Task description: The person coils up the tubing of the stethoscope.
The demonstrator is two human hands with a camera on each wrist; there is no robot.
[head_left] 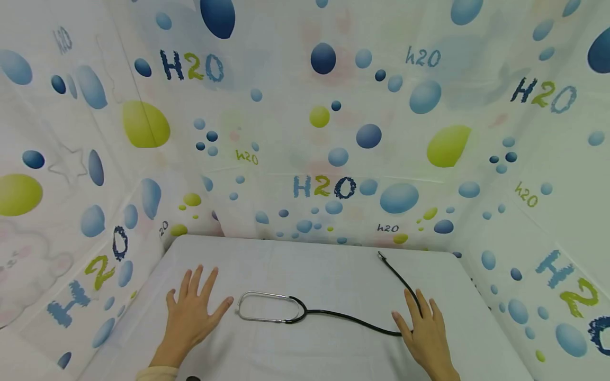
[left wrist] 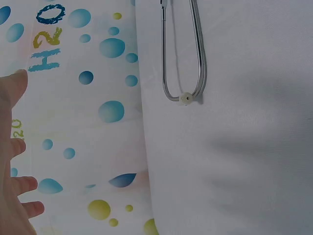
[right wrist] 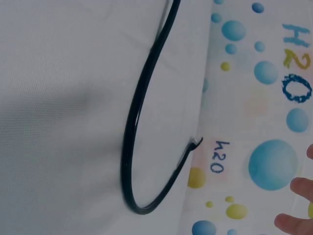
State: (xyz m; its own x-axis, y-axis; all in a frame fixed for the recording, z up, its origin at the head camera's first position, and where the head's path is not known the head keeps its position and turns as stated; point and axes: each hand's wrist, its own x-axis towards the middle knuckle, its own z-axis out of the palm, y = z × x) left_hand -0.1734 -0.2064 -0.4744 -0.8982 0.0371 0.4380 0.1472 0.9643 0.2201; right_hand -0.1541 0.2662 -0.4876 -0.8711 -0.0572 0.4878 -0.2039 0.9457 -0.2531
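A stethoscope (head_left: pixel 355 319) with black tubing lies on the white-covered table (head_left: pixel 305 275). Its silver metal headset (left wrist: pixel 200 58) points left, and a whitish eartip (left wrist: pixel 186 99) shows in the left wrist view. From the Y-joint the tube (right wrist: pixel 129 147) runs right, bends back and ends in a small metal fitting (head_left: pixel 382 256) near the far edge. My left hand (head_left: pixel 188 317), fingers spread, hovers left of the headset and holds nothing. My right hand (head_left: pixel 427 336) is over the tube's bend with fingers extended, hiding part of it in the head view.
Light walls (head_left: pixel 281 132) printed with drops and "H2O" lettering enclose the table at the back and both sides. A small dark round object (head_left: pixel 193 378) peeks in at the bottom edge of the head view, right of the left sleeve (head_left: pixel 157 373).
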